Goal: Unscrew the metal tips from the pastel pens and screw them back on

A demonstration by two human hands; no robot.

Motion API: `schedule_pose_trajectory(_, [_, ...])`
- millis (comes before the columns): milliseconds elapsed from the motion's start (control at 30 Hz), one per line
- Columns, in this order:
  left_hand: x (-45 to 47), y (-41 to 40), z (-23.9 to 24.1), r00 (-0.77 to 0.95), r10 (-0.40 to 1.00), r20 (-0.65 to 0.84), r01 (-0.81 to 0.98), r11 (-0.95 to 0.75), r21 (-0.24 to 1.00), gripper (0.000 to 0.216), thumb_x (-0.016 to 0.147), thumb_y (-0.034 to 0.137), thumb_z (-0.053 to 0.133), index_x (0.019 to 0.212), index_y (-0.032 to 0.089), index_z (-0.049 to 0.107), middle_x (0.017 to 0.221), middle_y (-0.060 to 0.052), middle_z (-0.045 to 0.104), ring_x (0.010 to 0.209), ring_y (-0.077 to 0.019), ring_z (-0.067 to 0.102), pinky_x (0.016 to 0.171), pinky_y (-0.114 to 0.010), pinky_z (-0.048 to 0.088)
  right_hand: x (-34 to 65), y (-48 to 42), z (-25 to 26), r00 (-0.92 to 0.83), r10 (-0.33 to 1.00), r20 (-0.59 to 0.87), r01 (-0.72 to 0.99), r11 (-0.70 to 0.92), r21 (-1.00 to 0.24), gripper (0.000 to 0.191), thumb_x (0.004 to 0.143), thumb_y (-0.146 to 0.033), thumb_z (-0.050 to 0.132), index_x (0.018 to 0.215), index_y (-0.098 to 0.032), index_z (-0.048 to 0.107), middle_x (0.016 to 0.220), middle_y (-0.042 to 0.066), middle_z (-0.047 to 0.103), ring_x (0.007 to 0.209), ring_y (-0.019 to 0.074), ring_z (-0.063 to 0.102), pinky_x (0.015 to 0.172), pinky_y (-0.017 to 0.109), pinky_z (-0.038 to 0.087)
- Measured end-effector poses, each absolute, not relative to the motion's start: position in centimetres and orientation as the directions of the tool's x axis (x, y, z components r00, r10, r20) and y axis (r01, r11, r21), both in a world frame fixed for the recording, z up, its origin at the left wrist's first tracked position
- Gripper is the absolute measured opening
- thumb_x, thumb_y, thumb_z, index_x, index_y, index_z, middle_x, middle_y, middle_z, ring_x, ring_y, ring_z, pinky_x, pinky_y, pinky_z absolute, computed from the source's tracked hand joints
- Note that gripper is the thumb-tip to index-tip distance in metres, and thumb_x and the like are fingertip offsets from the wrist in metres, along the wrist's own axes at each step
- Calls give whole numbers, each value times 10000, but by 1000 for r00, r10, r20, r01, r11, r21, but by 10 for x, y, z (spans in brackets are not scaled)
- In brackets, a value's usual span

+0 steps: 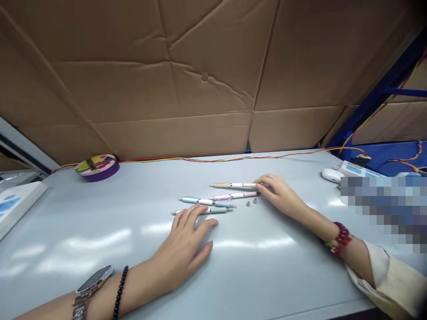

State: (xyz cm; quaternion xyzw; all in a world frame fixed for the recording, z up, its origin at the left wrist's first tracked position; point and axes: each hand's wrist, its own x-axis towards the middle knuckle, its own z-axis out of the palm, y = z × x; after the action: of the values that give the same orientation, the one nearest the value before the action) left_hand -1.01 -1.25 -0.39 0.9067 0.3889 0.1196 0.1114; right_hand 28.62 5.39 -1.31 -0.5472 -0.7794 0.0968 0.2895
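Observation:
Several pastel pens lie side by side in the middle of the grey table (pixel 100 231). My left hand (pixel 187 244) rests flat with fingers spread, fingertips touching the nearest green pen (pixel 213 211). A blue pen (pixel 207 202) lies just beyond it. My right hand (pixel 280 193) reaches from the right, its fingers curled around the ends of the yellow pen (pixel 233 185) and the pink pen (pixel 233 195). Two small grey pieces (pixel 251 202) lie loose beside the pink pen.
A purple round tin (pixel 98 168) sits at the back left. A red-yellow wire (pixel 233 158) runs along the back edge under a cardboard wall (pixel 200 75). A white device (pixel 347 171) stands at the right, a white box (pixel 13 202) at the left edge.

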Motion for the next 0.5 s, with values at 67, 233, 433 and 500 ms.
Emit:
schedule_pose_trajectory(67, [-10,-12,-3,678,724,126,673,-681,288,346,862,167,414,1198,237,460,1317,-111,361,1216,-300,314,979,-539,309,285,52,-15,-257,905,339,818,390,-422,256,915,-327,405,964,-194,617,987,81,604,966,244,535,836,418,444])
schedule_pose_trajectory(233, [-9,-12,-3,688,712,139,663,-695,280,341,858,165,417,1185,243,478,1279,-97,411,1172,-283,368,962,-497,334,272,37,-11,-290,829,479,824,470,-316,280,918,-270,414,1158,-206,543,1237,102,511,1142,270,447,927,480,410])
schedule_pose_trajectory(433, [-8,-13,-4,699,704,130,642,-697,320,352,888,161,411,1227,250,444,1145,-78,498,994,-241,456,839,-375,409,250,17,-6,-445,680,583,721,658,-216,245,897,-129,425,1094,-202,552,1025,90,597,920,229,531,776,400,467])
schedule_pose_trajectory(500, [-8,-13,-4,702,704,106,646,-693,321,318,909,181,408,1216,253,450,1072,-60,526,905,-222,474,778,-341,416,249,15,-7,-467,681,564,729,658,-191,239,888,-114,431,1080,-190,553,1006,95,594,893,228,526,751,388,464])
